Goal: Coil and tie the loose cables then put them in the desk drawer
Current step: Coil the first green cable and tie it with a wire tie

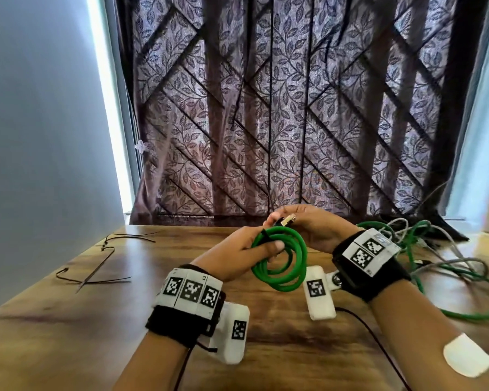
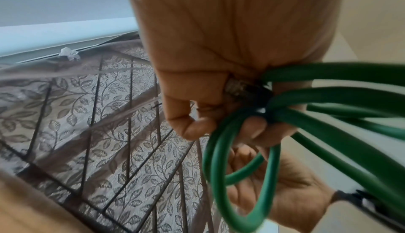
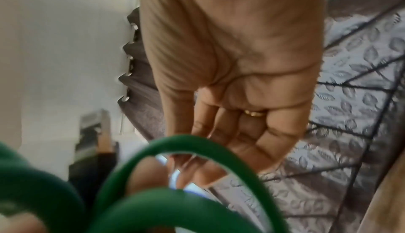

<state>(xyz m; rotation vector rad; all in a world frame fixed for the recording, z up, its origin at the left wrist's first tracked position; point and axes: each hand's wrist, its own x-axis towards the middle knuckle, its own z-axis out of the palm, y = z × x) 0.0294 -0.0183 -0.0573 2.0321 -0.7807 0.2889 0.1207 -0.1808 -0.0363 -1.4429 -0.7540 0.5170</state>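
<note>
Above the wooden desk (image 1: 68,334) my left hand (image 1: 237,249) grips a green cable (image 1: 302,258) wound into a small coil, with the thumb pressed across the loops. In the left wrist view the coil (image 2: 215,167) hangs from the curled fingers (image 2: 188,129), and one plug (image 2: 237,87) lies against the palm. My right hand (image 1: 316,230), just behind the coil, pinches the cable's other metal plug (image 1: 288,220). In the right wrist view the green loops (image 3: 197,143) cross in front of the right hand's fingers (image 3: 241,141), and that plug (image 3: 94,132) shows at the left. No drawer is in view.
Several thin black ties (image 1: 108,249) lie on the desk at the left. A tangle of loose green and grey cables (image 1: 435,249) sprawls over the desk's right side. A leaf-patterned curtain (image 1: 294,108) hangs behind the desk, and a wall (image 1: 40,136) stands at the left.
</note>
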